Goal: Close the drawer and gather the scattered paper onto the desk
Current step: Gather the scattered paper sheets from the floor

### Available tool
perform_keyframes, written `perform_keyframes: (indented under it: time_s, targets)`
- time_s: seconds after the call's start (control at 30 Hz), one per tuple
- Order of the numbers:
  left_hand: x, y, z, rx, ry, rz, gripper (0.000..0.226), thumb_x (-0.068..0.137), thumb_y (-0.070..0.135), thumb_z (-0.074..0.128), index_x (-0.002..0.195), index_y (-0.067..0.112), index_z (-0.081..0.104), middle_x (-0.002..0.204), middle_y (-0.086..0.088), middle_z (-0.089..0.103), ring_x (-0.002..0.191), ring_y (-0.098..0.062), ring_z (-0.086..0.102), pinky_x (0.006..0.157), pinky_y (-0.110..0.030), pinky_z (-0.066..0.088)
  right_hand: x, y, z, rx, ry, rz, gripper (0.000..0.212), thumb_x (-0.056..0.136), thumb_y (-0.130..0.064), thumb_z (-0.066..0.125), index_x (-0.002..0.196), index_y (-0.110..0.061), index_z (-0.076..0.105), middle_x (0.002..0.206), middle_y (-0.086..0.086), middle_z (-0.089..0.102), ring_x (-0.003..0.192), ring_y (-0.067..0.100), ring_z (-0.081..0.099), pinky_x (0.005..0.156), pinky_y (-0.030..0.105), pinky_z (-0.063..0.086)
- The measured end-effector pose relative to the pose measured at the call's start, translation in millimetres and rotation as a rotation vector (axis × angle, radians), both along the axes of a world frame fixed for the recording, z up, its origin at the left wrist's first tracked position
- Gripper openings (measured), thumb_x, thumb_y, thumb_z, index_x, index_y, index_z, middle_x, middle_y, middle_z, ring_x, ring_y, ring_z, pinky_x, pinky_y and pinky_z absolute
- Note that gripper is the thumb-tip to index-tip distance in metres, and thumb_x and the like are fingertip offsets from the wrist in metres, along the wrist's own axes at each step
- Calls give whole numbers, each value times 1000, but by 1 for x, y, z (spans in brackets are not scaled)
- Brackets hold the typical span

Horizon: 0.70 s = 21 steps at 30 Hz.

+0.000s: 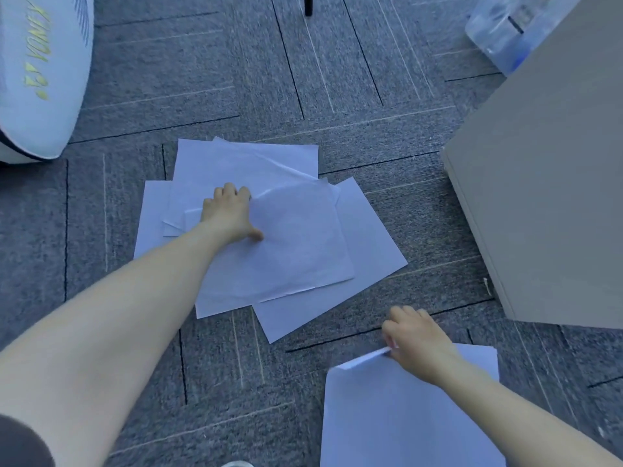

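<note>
Nearby, bag (40,72) (reads "YONEX"), scattered paper (290,251)

A grey carpet-tile floor (337,79) with thin dark and pale lines fills the view; a white racket bag (40,72) with yellow-green lettering lies at the upper left. A clear plastic container (502,32) sits at the upper right; a thin black leg (308,5) stands at the top edge.

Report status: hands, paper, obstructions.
Left hand flat on loose white paper sheets on carpet. Right hand grip on white paper stack. Nothing blocking.
</note>
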<state>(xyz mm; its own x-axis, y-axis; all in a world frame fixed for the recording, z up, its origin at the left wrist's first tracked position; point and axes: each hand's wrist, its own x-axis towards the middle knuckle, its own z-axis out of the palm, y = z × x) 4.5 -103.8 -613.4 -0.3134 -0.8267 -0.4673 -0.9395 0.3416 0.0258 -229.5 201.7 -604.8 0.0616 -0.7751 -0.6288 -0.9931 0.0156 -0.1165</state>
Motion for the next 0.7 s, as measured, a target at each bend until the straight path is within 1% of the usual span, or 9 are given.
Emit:
perform_keyframes:
  time_s: [0.07,0.13,0.2,0.27,0.37,0.5,0.53,0.63,0.7]
  targets:
    - [-1,-1,0,-7,-1,3,79,58,52,78,120,12,49,125,-14,44,120,-34,40,92,-44,40,-1,-4,2,-7,-41,-3,5,95,-26,48,91,-28,46,99,-5,52,92,22,47,78,29,24]
    - [0,-2,1,9,7,10,67,64,49,74,115,11,50,122,-14,51,117,-34,46,89,-42,39,-3,-6,3,12,-76,12,12,96,-19,42,99,-25,52,95,-6,54,87,22,43,82,30,31]
    - [7,-4,2,39,107,92,48,74,41,67,108,11,49,117,-16,60,110,-34,54,84,-40,39,-5,-15,11,-2,-198,-47,21,97,-22,41,109,-27,57,101,-6,58,95,19,49,85,32,40]
    - [20,-10,5,43,267,275,41,79,36,64,106,10,49,113,-16,62,102,-35,57,80,-40,44,-5,-36,23,-145,-391,-205,16,95,-25,45,97,-31,60,92,-11,55,91,11,55,76,33,47]
    - [46,-21,11,7,371,476,44,81,41,65,110,11,52,108,-11,64,93,-32,58,74,-40,48,1,-92,31,-337,-608,-589,13,93,-19,53,84,-22,62,75,-9,57,68,4,53,64,27,45]
    - [72,-26,9,-1,407,632,38,77,47,63,93,14,56,104,-12,65,88,-32,59,68,-37,47,11,-155,8,-289,-509,-933,21,89,-21,47,73,-12,57,73,9,64,71,33,62,60,44,58]
    - [77,-26,8,-8,395,671,40,76,49,62,95,13,58,110,-14,62,97,-34,57,71,-38,47,15,-163,1,-289,-473,-968,22,89,-18,46,69,-12,51,69,9,60,68,36,58,55,41,55]
    - [90,-18,2,-23,292,783,47,80,48,60,107,9,61,132,-17,44,120,-39,39,79,-44,43,26,-185,-12,-311,-360,-975,28,90,-10,40,63,-17,38,68,4,49,68,29,45,51,33,29]
    - [92,-9,0,-11,299,906,45,82,46,59,108,9,62,135,-16,39,122,-40,35,77,-43,39,32,-207,-13,-372,-287,-914,24,91,-11,39,67,-16,41,86,9,54,78,31,46,54,34,30]
